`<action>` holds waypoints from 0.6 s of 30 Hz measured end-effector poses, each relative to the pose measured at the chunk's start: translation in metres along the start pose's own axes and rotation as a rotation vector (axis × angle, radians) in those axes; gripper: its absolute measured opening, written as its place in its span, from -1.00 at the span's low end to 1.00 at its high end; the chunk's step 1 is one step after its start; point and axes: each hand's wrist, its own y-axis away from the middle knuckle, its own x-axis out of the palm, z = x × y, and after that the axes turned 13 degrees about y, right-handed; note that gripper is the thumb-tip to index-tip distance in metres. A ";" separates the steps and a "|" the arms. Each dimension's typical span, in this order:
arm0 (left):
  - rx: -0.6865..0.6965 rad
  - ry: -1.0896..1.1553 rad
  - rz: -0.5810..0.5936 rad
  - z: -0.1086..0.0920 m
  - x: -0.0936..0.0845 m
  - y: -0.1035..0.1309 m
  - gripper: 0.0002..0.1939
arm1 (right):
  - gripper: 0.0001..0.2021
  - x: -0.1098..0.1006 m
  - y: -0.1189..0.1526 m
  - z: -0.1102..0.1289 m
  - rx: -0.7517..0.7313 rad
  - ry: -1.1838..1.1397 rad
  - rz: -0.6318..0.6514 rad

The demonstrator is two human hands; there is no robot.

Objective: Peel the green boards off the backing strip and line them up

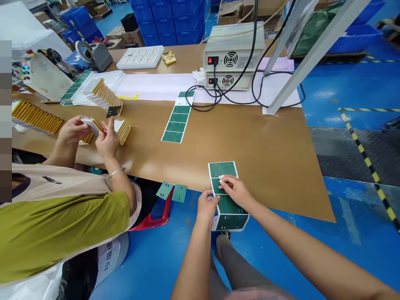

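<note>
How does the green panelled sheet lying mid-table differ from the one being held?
The flat green-and-white sheet lies on the table; the bent green-and-white sheet angles downward. No hand touches the flat sheet; the left hand holds the bent sheet. Both have green panels.

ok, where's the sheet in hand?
Head view, lower right of centre: the green sheet overhangs the table's near edge, left hand and right hand on it.

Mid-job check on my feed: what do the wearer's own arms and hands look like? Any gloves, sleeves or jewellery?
The left hand and right hand are ungloved. The left forearm and right forearm show no sleeve, watch, bracelet or marking. A thin ring is hard to rule out. The silvery bangle is on the co-worker.
</note>
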 end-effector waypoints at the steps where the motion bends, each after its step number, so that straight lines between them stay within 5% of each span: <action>1: -0.020 -0.007 0.050 -0.001 0.003 0.002 -0.62 | -0.86 -0.002 -0.001 -0.001 -0.007 0.067 -0.050; 4: -0.063 -0.010 0.139 -0.001 0.011 0.005 -0.53 | -0.86 -0.008 -0.003 -0.003 -0.051 0.273 -0.119; 12: 0.112 0.100 -0.023 0.006 0.028 -0.017 -0.79 | -0.80 -0.009 0.004 -0.002 -0.131 0.478 -0.166; 18: 0.109 0.208 0.081 0.004 0.030 -0.008 -0.73 | -0.80 -0.013 0.009 0.010 -0.122 0.520 -0.229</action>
